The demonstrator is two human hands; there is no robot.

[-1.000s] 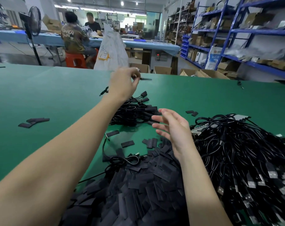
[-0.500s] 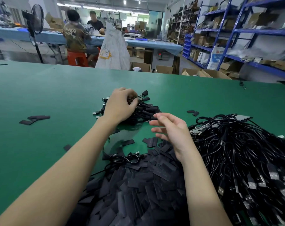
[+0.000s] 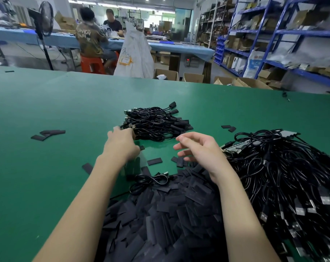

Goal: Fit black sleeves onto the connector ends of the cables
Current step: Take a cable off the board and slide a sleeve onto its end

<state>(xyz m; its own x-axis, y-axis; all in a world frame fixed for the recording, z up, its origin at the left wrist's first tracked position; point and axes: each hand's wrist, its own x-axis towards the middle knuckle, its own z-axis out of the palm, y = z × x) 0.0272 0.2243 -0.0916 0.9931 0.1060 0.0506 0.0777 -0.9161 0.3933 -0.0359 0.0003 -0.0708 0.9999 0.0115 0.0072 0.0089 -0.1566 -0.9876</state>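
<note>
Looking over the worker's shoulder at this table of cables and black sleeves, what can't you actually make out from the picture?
- Left hand, head view: seen from the back, so whether its fingertips hold anything at the small cable bundle is hidden.
- Sleeve pile: its near part is cut off by the bottom edge and covered by both forearms.
- Large cable heap: runs off the right edge.
- Shelves: blurred, contents unreadable.
- Right hand: hovers with loose fingers, holding nothing visible.

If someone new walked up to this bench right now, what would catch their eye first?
Probably the big tangle of black cables heaped at the right of the green table, with the mound of flat black sleeves spilling across the near middle. Next, the smaller pile of sleeved cables farther back at centre, where the left hand touches its near edge while the right hand hovers, holding nothing.
</note>
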